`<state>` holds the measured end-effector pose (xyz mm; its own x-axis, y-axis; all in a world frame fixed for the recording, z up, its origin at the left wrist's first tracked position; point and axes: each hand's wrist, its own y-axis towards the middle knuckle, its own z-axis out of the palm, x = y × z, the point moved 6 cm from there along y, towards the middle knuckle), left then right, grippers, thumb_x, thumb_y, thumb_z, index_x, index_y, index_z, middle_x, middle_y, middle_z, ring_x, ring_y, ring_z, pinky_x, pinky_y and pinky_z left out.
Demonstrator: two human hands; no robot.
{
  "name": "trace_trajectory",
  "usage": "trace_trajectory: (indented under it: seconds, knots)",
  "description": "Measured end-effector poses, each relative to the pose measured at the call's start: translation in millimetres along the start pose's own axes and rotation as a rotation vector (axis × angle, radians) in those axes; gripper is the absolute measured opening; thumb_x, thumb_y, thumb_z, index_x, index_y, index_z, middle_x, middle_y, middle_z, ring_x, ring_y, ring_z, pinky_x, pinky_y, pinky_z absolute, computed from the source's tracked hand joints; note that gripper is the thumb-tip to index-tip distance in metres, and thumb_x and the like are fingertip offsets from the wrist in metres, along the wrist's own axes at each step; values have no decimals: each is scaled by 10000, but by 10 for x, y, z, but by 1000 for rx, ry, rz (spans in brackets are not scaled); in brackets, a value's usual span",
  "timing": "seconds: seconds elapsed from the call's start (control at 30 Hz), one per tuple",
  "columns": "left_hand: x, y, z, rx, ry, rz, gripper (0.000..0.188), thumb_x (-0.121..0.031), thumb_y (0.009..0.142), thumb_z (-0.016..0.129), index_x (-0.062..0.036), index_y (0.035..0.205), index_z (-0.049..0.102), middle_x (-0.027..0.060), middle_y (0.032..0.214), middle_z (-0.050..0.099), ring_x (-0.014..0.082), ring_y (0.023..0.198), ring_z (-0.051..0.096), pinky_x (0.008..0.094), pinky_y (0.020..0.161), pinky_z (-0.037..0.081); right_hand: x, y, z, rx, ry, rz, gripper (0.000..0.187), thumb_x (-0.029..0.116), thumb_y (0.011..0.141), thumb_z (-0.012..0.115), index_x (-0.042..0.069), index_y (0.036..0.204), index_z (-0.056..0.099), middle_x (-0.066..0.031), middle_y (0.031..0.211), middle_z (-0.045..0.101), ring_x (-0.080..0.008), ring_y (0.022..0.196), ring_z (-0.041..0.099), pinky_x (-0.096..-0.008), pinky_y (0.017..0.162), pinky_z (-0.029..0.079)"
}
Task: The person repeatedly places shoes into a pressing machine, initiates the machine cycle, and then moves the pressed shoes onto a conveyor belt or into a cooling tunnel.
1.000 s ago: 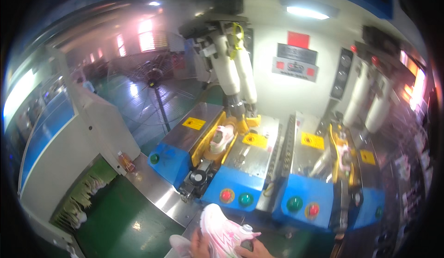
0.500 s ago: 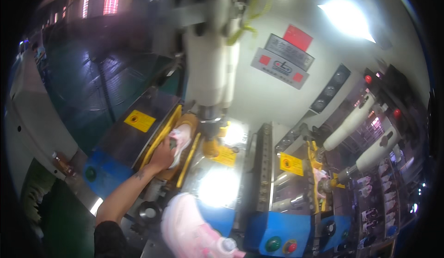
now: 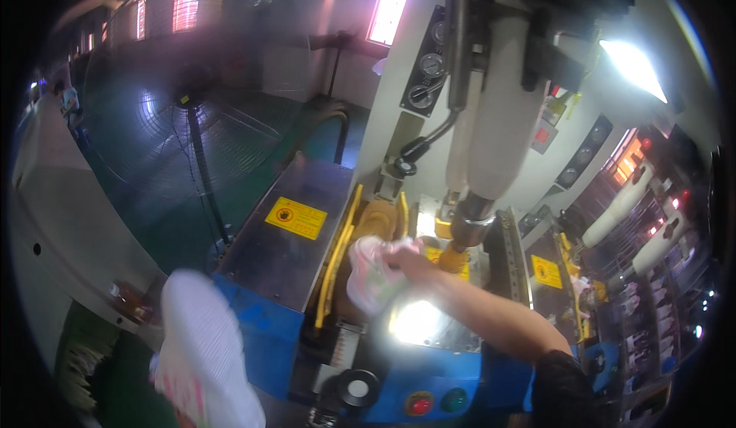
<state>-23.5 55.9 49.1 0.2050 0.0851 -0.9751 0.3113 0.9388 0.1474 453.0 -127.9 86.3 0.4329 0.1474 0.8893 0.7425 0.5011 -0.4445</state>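
Down to the left of my hand a blurred pink-and-white shoe (image 3: 203,351) is cut off by the edge, whatever holds it hidden, while my right hand (image 3: 405,259) grips a second shoe (image 3: 372,274) in the press (image 3: 307,228).

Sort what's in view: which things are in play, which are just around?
In play: right hand gripping a pink-white shoe at the press's yellow cradle; a second, blurred pink-white shoe lower left, holder unseen.

Just around: standing fan, yellow warning label, red and green buttons, neighbouring press.
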Motion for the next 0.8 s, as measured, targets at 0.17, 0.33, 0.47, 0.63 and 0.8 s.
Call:
trace_trajectory:
  seconds: [0.17,0.33,0.47,0.63,0.8]
  knots:
    - [104,-1035,-814,-296,-52,-90,461,-134,872,592,104,1248,473,241,1171,587,362,1034,592,399,910,481,-539,480,408,-752,-738,-678,495,287,847,597,-116,1093,447,-316,948,540,-388,945,566,-482,816,438]
    - [359,-1534,-648,-425,-203,-259,444,-107,880,574,112,1252,469,241,1182,580,352,1045,586,411,905,482,-350,624,307,-572,-837,-602,601,251,826,600,-108,1229,335,-309,1129,458,-430,1006,530,-465,871,439]
    - [362,-1505,-462,-328,-338,-243,432,-86,887,560,118,1255,465,242,1190,574,343,1055,582,420,900,483,-33,526,333,-542,-689,-511,683,244,785,621,-138,1238,283,-363,1154,397,-500,953,537,-475,852,465]
    - [-7,-1370,-255,-321,-454,-287,429,-218,937,424,86,1224,520,229,1202,565,319,1036,587,395,861,501,158,0,621,71,-880,-365,655,412,797,634,-87,1172,434,-246,1001,635,-367,911,639,-404,787,517]
    - [-132,-2258,-163,-389,-3,-224,430,-52,788,668,66,1187,561,218,1231,536,312,1053,584,419,872,503,-527,-2252,39,141,-1320,-1082,733,273,777,705,-59,1334,364,-278,1364,388,-413,1239,421,-487,1016,364]
